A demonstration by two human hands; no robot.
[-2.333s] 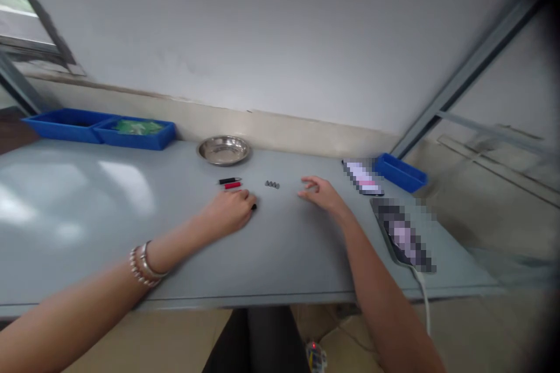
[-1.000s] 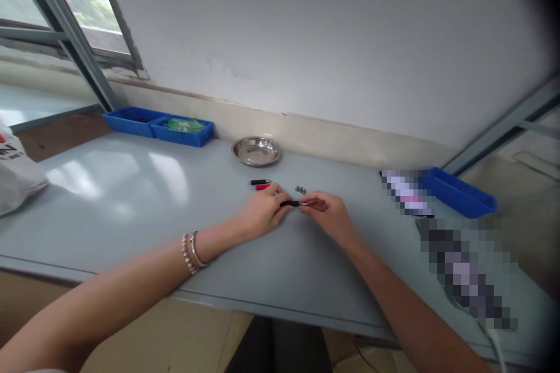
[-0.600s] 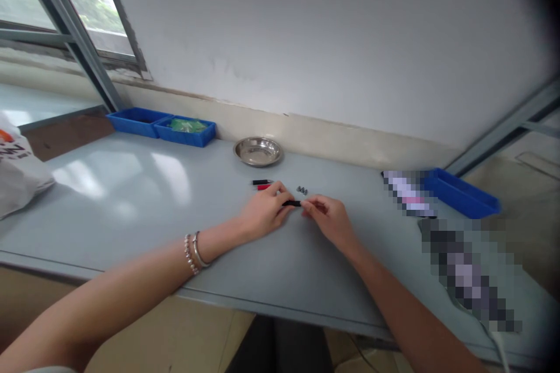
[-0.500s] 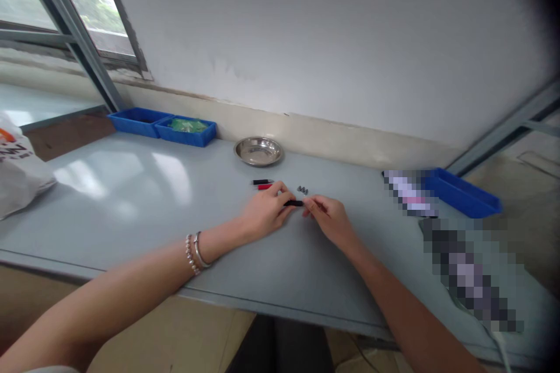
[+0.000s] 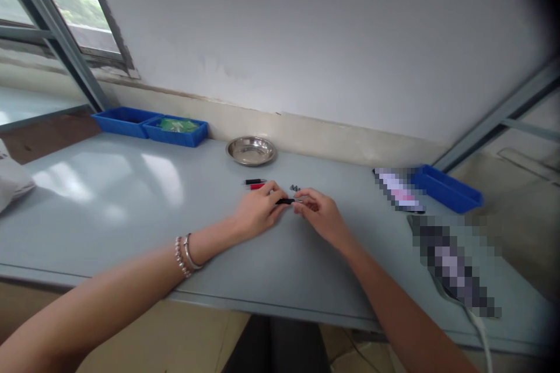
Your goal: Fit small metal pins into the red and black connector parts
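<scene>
My left hand [image 5: 256,213] stays clamped on the small black piece [image 5: 284,201]. My right hand [image 5: 317,213] has closed in, pinching its metal tip, so both now work it over the desk [image 5: 131,198].

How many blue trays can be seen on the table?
3. Two blue trays stand side by side at the far left: the left tray and the tray with green contents. A third tray sits at the far right. None appears hidden.

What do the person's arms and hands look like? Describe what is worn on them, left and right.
Both forearms are bare, with no sleeves in view and no gloves. The left hand has two bracelets at the wrist: a beaded one and a plain silvery bangle. The right hand and its wrist show nothing worn.
</scene>
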